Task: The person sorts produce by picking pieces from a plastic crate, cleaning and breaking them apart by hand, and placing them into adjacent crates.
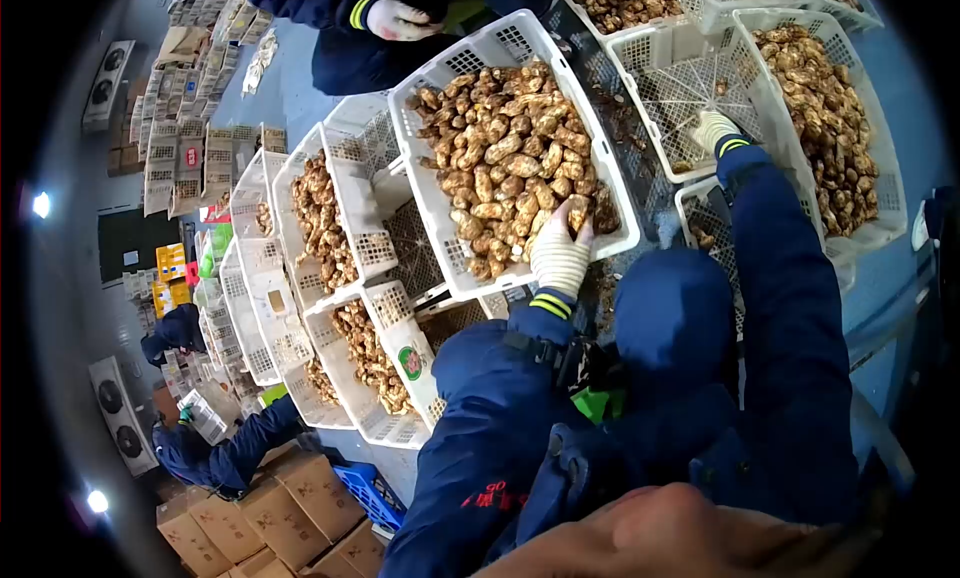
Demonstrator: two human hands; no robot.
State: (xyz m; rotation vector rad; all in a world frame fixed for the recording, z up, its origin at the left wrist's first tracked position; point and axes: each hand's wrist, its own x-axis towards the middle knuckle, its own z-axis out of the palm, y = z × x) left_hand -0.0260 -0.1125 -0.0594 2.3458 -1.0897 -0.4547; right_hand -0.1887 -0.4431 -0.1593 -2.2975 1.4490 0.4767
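Mushrooms (510, 158) lie heaped in the white crate (612, 244) before the person, whose left hand (560, 253) pinches one near the pile's close end. The right hand (714, 130) is inside another crate (680, 86); I cannot tell its grip. Light finger pressure should limit bruising.

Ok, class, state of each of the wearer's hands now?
Left hand: appears closed on a mushroom.
Right hand: in a crate; open or closed, cannot be told.
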